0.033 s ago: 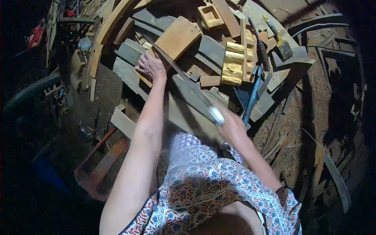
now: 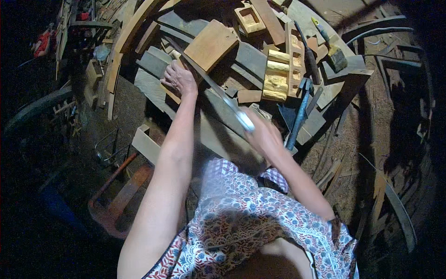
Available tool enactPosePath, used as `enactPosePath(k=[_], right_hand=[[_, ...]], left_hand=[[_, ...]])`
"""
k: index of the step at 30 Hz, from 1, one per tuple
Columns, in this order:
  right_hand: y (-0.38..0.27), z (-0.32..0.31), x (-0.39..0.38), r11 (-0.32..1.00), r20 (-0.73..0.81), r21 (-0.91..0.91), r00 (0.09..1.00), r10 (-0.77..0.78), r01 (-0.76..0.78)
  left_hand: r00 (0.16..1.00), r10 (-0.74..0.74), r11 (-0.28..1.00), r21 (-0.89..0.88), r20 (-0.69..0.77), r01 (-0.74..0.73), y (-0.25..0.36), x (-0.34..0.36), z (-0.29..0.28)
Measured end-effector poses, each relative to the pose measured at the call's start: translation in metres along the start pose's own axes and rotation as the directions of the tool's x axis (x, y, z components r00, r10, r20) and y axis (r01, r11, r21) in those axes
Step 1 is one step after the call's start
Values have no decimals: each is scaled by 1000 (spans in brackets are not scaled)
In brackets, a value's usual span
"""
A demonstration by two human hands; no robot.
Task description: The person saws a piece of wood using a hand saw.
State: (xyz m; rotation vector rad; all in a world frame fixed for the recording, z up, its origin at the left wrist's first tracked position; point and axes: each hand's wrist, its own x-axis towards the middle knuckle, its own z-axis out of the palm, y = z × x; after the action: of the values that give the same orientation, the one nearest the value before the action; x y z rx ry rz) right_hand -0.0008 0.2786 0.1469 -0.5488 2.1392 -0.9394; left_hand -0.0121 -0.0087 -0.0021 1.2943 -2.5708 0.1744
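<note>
The left hand point(image 2: 179, 78) presses down on a grey plank point(image 2: 160, 63) beside a tan wooden block point(image 2: 211, 44). The right hand point(image 2: 262, 135) grips a saw point(image 2: 204, 79) whose blade runs diagonally toward the block.

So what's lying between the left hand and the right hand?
In the head view, the long saw blade runs across the wood between the left hand and the right hand, which grips its handle.
</note>
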Motion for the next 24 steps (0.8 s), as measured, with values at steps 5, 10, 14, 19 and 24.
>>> enactPosePath(k=[5,10,14,19,24], right_hand=[[13,7,-18,994,31,-78,997,77,-75],[10,-11,-87,992,51,11,990,128,-129],[4,3,16,998,-35,-64,999,-11,9],[9,4,-16,1000,-30,-10,1000,8,-8],[17,-12,-100,990,13,-5,990,139,-139]], left_hand=[[999,-41,997,-69,32,43,0,-2,9],[997,5,999,33,-79,-2,-19,4,-5],[1000,23,1000,-20,-10,-24,4,-3,3],[1000,-25,999,-48,-2,25,-2,-14,10],[999,-15,996,-87,-36,11,-7,1,16]])
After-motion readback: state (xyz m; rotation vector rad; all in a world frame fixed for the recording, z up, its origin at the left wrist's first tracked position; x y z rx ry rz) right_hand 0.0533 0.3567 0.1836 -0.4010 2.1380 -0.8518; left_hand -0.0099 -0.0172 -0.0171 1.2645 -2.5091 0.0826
